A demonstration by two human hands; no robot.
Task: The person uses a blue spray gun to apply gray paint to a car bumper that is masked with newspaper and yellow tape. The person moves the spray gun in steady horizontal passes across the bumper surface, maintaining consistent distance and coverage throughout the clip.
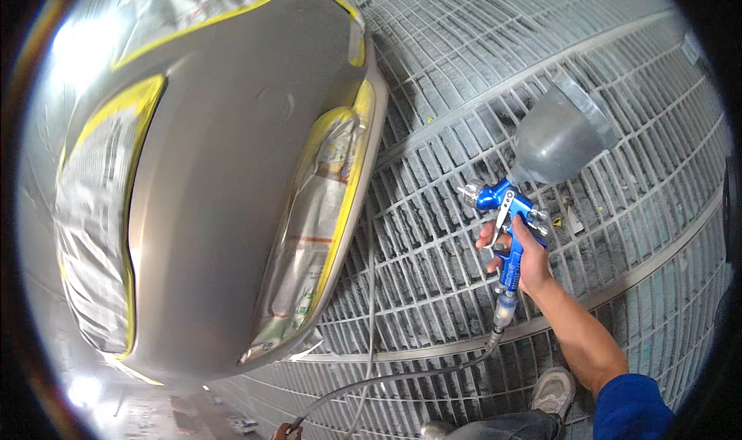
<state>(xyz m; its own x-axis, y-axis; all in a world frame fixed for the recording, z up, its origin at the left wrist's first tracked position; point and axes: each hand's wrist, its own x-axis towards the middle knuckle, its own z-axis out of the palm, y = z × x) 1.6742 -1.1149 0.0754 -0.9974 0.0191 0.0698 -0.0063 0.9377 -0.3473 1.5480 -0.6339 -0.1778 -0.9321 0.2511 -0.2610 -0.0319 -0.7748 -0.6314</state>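
My right hand [533, 264] is wrapped round the handle of a blue paint spray gun [513, 247], fingers at its trigger. A grey paint cup [558, 135] sits on top of the gun, tilted up to the right. The silver nozzle points left, toward a car bumper [224, 123] but well apart from it. From the gun's base an air hose [402, 374] curves down to the left. At the lower edge my left hand [287, 432], mostly cut off, grips that hose. The bumper is grey-beige, bordered by yellow masking tape [147, 92] and newspaper sheets [97, 231].
Metal floor grating [433, 262] lies under everything, with a few small yellow scraps on it. A thin pale cable [371, 301] runs across it beside the bumper. My shoe [553, 392] stands on the grating at the lower right. Bright lights [85, 390] glare at the left.
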